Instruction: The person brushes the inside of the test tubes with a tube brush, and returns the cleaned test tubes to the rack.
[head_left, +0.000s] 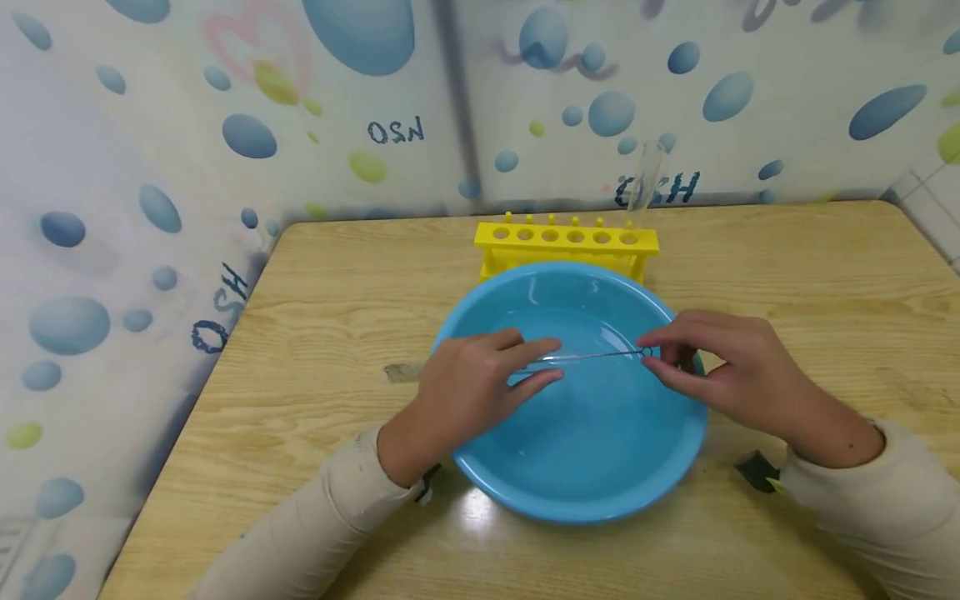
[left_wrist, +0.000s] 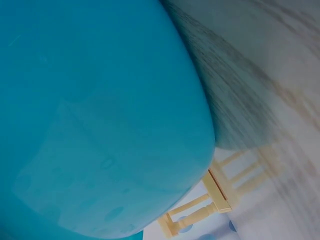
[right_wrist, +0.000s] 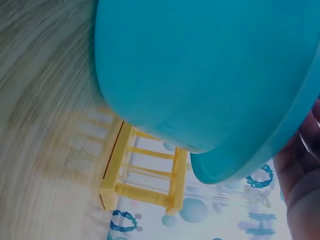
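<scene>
Over the blue basin (head_left: 577, 492), my right hand (head_left: 738, 371) pinches the looped end of a thin twisted-wire handle, which looks like a test tube brush (head_left: 600, 357). The wire runs left, nearly level, to my left hand (head_left: 465, 375). That hand holds a clear tube (head_left: 528, 367) around the wire's far end, its thumb and forefinger pointing right; the palm hides most of the tube and any bristles. In the right wrist view, part of the right hand (right_wrist: 302, 175) shows beside the basin's rim (right_wrist: 287, 135). The left wrist view shows no hand, only the basin's outer wall (left_wrist: 115, 115).
Behind the basin stands a yellow test tube rack (head_left: 566, 237), with a clear test tube (head_left: 645, 183) upright in its right end. A wooden table (head_left: 337, 308) carries everything, and a wall (head_left: 442, 75) with blue dots rises along its back edge.
</scene>
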